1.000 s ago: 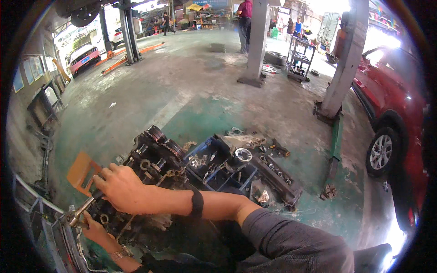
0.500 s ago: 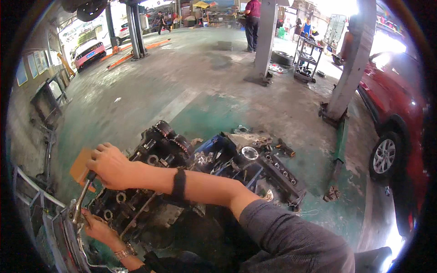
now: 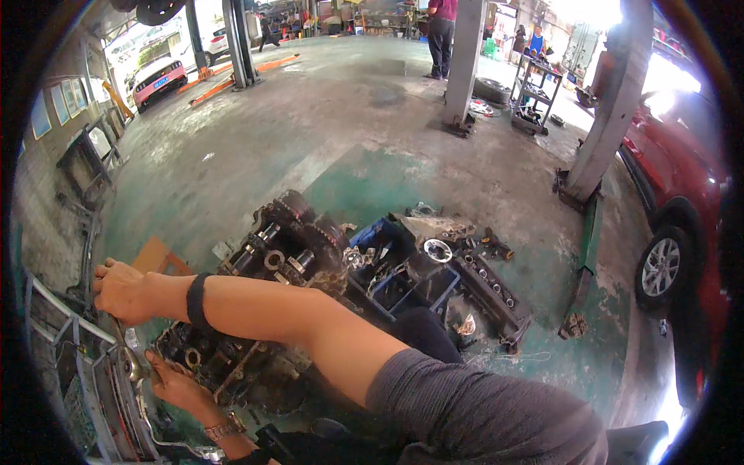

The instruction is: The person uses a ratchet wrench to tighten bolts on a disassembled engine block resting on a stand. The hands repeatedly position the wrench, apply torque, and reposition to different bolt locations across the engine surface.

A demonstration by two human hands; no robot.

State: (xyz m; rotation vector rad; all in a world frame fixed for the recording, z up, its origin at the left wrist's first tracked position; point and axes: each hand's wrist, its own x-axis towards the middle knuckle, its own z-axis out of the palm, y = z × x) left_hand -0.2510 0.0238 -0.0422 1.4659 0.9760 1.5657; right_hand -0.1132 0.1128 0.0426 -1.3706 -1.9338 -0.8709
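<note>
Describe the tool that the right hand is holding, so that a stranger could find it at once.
Start at the dismantled engine lying on the green workshop floor, then go to its lower left end. There the right hand grips the top of a long metal wrench, with the left hand at its lower end. It is slim and shiny, unlike the dark, greasy parts around it.

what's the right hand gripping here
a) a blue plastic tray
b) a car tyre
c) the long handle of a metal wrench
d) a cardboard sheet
c: the right hand is closed round the top of the metal wrench, while the left hand steadies its lower end beside the engine block.
</note>
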